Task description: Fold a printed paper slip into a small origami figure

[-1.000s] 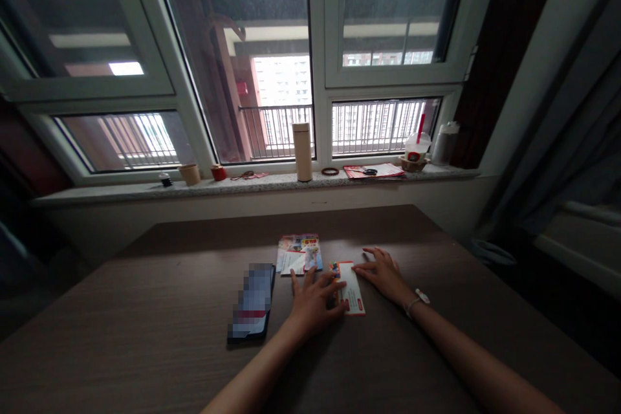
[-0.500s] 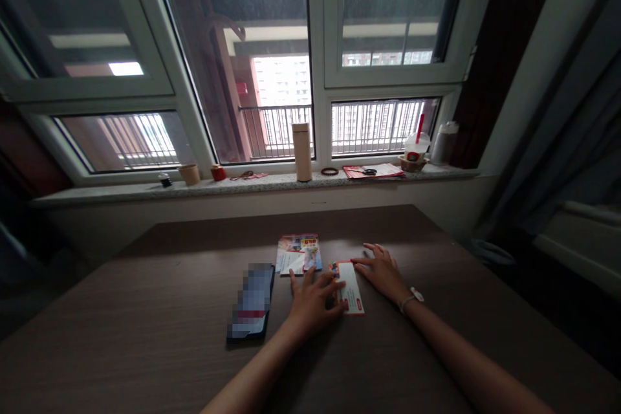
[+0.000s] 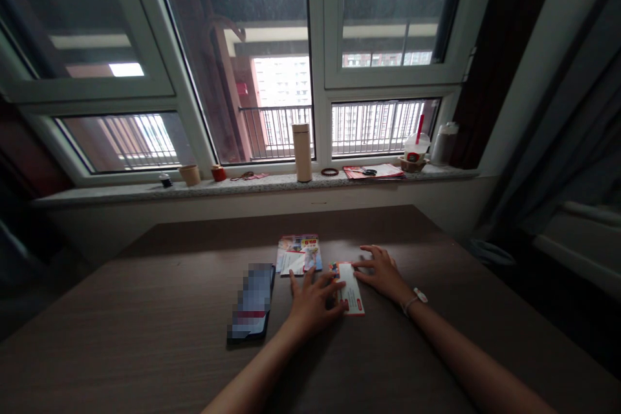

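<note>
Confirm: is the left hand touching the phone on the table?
No, the left hand has its fingers on the white-and-red card, and the phone lies apart from it, to its left.

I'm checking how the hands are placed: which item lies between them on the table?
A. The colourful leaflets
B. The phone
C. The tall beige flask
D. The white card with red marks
D. The white card with red marks lies between the left hand and the right hand, with the fingers of both hands at its long edges.
</note>
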A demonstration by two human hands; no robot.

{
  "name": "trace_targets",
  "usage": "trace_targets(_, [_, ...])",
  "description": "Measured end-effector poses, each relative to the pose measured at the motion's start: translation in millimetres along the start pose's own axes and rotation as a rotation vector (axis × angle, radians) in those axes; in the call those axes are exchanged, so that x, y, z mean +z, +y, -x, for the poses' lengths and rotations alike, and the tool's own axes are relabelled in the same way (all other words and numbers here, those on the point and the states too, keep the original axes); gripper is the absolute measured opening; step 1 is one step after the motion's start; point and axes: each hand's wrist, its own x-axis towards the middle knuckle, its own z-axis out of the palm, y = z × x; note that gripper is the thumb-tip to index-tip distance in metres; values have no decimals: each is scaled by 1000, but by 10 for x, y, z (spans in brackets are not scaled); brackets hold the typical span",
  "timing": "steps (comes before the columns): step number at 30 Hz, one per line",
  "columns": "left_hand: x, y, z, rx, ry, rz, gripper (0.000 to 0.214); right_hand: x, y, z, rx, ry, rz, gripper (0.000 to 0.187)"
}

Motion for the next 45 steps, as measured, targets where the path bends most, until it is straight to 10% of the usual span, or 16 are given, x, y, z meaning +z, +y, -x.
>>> trace_targets(31, [40,-17,-14,4,20,20,46,-202,-17,435,-85,-300,-42,77])
trace_targets(45, [51,-21,-10,-1,25,34,46,-192,-2,455,-113,-178,-144,24])
